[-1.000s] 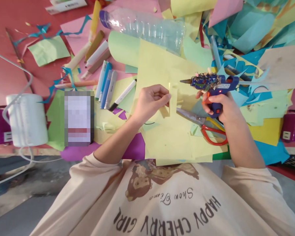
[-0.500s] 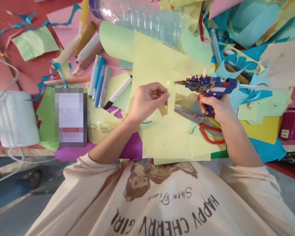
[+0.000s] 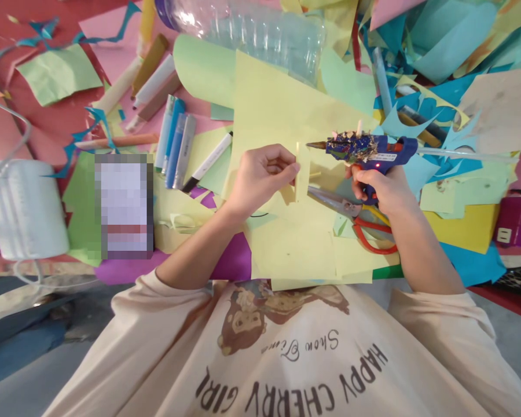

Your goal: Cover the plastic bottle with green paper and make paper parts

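My left hand (image 3: 267,176) pinches a narrow pale yellow paper strip (image 3: 303,174) between thumb and fingers, above a large yellow paper sheet (image 3: 269,110). In my right hand (image 3: 380,188) is a blue glue gun (image 3: 373,149), its body crusted with scraps and a small red light glowing. The gun's nozzle points left, close to the top of the strip. A clear glue stick (image 3: 455,153) sticks out of its back. Below the gun lie scissors (image 3: 373,236) with red handles, their blades partly under the strip.
A clear plastic bottle (image 3: 252,37) lies at the back. Several markers (image 3: 178,145) are on the left, near a blurred phone-like object (image 3: 124,205) and a white box with cables (image 3: 26,208). Coloured paper scraps (image 3: 451,40) pile up at right; a purple box (image 3: 518,220) stands at the edge.
The glue gun's nozzle has shifted very slightly left, toward the paper strip. Both hands keep their grip. At lower left, a dark shape on the floor has moved.
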A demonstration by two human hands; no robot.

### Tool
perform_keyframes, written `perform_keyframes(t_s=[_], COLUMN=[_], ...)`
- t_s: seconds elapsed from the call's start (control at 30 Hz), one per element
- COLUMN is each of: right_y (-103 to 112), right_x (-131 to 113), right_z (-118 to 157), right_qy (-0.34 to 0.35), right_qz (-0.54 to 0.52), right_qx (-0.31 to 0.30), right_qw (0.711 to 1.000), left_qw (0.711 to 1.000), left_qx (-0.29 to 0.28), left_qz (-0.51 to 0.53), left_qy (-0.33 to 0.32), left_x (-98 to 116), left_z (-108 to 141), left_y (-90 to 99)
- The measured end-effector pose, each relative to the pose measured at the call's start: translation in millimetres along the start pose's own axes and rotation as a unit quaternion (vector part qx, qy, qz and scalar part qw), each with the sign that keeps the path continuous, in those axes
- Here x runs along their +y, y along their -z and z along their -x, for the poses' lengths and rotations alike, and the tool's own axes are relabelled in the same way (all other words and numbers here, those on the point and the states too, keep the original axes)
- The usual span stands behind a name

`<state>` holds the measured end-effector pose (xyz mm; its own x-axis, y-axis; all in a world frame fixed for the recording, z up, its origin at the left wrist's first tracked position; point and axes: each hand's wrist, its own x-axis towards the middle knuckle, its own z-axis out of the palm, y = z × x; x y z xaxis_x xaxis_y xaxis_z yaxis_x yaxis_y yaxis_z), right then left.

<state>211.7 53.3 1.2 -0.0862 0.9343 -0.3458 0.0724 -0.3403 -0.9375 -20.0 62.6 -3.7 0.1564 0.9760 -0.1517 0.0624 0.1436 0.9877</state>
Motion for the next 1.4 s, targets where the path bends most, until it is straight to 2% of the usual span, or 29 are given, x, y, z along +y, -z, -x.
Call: perform_keyframes(t_s=[0.2, 0.7, 1.4], right_y=[1, 0, -2], right_x=[4, 3, 3], right_z=[-1, 1, 3], right_qy=[0.006, -0.026, -0.021], right_qz=[0.014, 0.026, 0.042], right_qx=[-0.012, -0.007, -0.014], right_qw=[1.000, 0.999, 0.999], left_qw=[1.000, 0.997, 0.993], left_qx=[0.006, 0.005, 0.026], left_qz=[-0.002, 0.041, 0.047], left_qy=[0.002, -0.058, -0.107], left_x=[-3, -6, -9], left_z=[-1, -7, -11], left_y=[1.3, 2.2, 5.6])
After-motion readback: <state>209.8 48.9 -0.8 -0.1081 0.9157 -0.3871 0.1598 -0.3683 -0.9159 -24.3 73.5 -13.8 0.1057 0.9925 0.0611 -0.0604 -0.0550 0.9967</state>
